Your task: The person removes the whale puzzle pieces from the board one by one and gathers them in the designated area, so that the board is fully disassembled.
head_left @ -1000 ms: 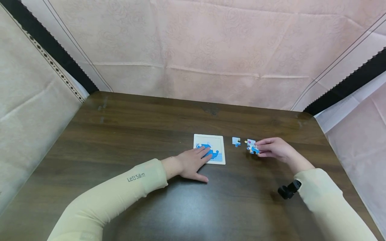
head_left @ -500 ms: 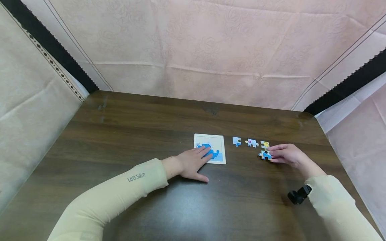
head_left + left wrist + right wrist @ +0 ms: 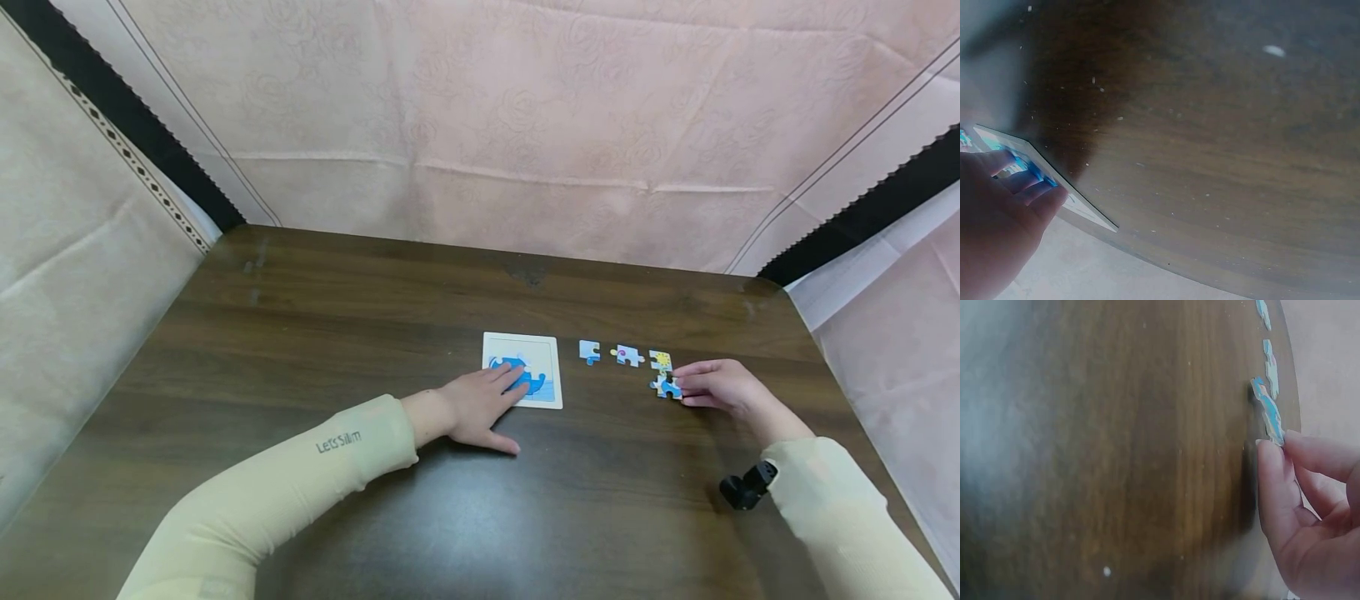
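My left hand (image 3: 483, 407) lies with spread, straight fingers on a white-framed puzzle board (image 3: 520, 342) showing a blue picture. In the left wrist view its fingertips rest on the board (image 3: 1094, 217). Over to the right, my right hand (image 3: 723, 387) pinches a blue jigsaw piece (image 3: 664, 386) between thumb and fingers. The right wrist view shows that piece (image 3: 1268, 409) tilted, gripped at its near end. Just behind it lies a yellow-patterned piece (image 3: 660, 360). Two more pieces, a light blue one (image 3: 588, 351) and a whitish one (image 3: 627, 356), sit between the board and my right hand.
The dark wooden table (image 3: 375, 308) reaches back to a pale cloth curtain (image 3: 525, 125). More cloth hangs at both sides. A black wrist device (image 3: 747, 486) is worn at my right sleeve.
My right hand has moved right with the blue piece, slowing in the last half second. The whitish and yellow-patterned pieces now lie apart from the blue one. My left hand stays put.
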Available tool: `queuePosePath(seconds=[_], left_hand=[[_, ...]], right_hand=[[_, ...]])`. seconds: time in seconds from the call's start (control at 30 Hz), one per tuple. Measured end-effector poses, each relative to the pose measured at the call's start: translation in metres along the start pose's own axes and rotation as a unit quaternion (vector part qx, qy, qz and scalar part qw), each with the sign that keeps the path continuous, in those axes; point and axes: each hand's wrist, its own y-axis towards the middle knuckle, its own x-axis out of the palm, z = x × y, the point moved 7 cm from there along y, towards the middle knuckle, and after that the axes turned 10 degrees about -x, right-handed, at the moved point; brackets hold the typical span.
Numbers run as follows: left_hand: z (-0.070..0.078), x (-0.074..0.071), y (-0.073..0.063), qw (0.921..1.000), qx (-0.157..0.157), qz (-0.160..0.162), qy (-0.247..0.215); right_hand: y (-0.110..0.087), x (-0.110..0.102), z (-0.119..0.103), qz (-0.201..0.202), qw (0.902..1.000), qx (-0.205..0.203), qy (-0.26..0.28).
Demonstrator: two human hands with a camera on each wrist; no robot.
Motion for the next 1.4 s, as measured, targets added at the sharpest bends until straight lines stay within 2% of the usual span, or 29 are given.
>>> queuePosePath(seconds=[0.2,0.37,0.43,0.73,0.9,1.17,1.4], left_hand=[[0.001,-0.002,0.001,1.0,0.003,0.003,0.0],[-0.001,-0.004,0.0,0.9995,0.005,0.009,-0.031],[-0.002,-0.004,0.0,0.999,0.004,0.011,-0.043],[-0.005,-0.007,-0.004,0.9985,0.006,0.031,-0.045],[-0.012,-0.001,-0.009,0.9988,-0.005,0.027,-0.04],[-0.023,0.006,-0.02,0.998,-0.025,0.022,-0.053],[-0.024,0.008,-0.024,0.9984,-0.019,0.019,-0.049]], right_hand=[[-0.002,-0.005,-0.001,0.007,1.0,-0.001,-0.004],[-0.001,0.001,-0.008,-0.003,0.9999,-0.011,0.004],[0.003,0.006,-0.013,-0.019,0.9995,-0.022,0.013],[0.017,0.053,-0.049,-0.037,0.9984,-0.042,-0.011],[0.031,0.085,-0.064,-0.05,0.9971,-0.048,-0.03],[0.048,0.126,-0.078,-0.065,0.9955,-0.041,-0.055],[0.056,0.147,-0.083,-0.082,0.9944,-0.053,-0.04]])
